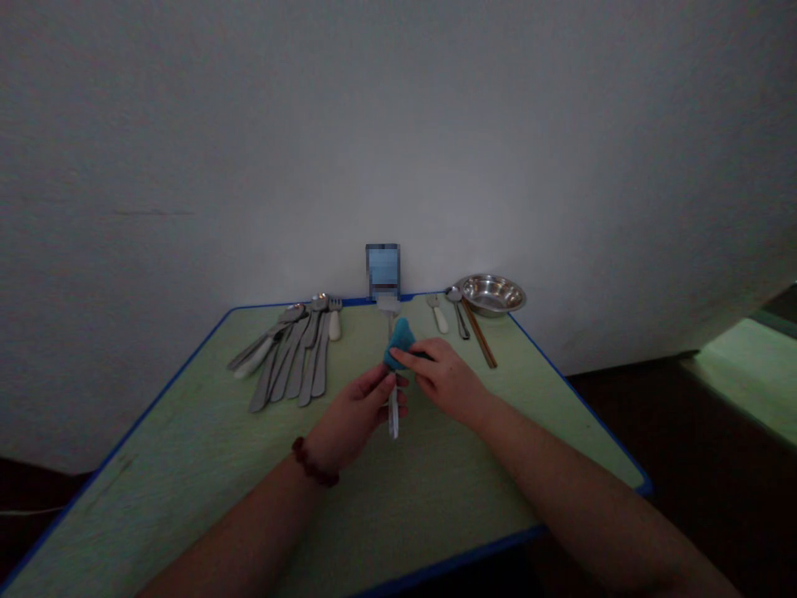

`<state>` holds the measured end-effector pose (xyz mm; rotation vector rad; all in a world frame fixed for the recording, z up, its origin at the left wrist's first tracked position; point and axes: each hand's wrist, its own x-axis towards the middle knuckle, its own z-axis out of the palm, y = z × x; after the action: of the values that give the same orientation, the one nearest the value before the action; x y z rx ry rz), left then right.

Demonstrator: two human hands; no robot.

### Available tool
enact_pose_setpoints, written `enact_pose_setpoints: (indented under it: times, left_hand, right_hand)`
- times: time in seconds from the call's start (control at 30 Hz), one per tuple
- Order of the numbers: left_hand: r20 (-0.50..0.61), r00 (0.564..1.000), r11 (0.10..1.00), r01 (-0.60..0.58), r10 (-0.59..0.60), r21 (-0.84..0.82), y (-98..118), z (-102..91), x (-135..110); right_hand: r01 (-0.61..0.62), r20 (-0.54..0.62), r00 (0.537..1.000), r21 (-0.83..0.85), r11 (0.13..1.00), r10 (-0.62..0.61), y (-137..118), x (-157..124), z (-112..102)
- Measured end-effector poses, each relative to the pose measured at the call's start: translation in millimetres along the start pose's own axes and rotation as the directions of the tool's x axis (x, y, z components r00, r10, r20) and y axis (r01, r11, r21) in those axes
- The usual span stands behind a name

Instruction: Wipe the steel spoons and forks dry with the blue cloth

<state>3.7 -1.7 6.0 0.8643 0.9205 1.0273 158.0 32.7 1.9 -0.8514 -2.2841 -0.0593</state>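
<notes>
Teal cloth (400, 339) is at mid-tabletop, bunched over the upper end of a pale utensil (393, 422). That end is hidden, so can't tell spoon or fork. Right hand (445, 378) comes in from 4 o'clock, fingers closed on the cloth, index finger laid across its lower edge. Left hand (354, 415) comes in from 7 o'clock, fingers pinched shut around the utensil's shaft just below the cloth. Handle tip sticks out toward 6 o'clock, close to the surface; contact not clear. The two hands meet at the fingertips. Dark bead bracelet (315, 465) on the left wrist. Tabletop (187, 465) is light green with a blue rim. At 10 o'clock from the hands: fanned pile of metal cutlery (292, 353), handles toward the person, well apart from the hands. At 12 o'clock, against the wall: small blurred upright object (382, 270), can't identify. At 1 o'clock: white-handled spoon (438, 314), metal spoon (459, 314) and a pair of brown chopsticks (481, 334), lying side by side. Steel bowl (491, 293) at the rear right corner, just beside the chopsticks' far ends. Lighting is dim.
</notes>
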Motion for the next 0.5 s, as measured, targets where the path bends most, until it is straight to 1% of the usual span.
enact_pose_setpoints:
  times: [0.23, 0.5]
  left_hand:
    - [0.022, 1.000, 0.998, 0.020, -0.018, -0.056, 0.4, -0.2, 0.5]
    - [0.000, 0.998, 0.993, 0.062, -0.062, -0.096, 1.2, 0.1, -0.1]
  right_hand:
    - [-0.016, -0.016, 1.000, 0.007, 1.000, 0.016, -2.2, -0.3, -1.5]
    - [-0.014, 0.006, 1.000, 0.018, 1.000, 0.014, -2.3, -0.2, -2.6]
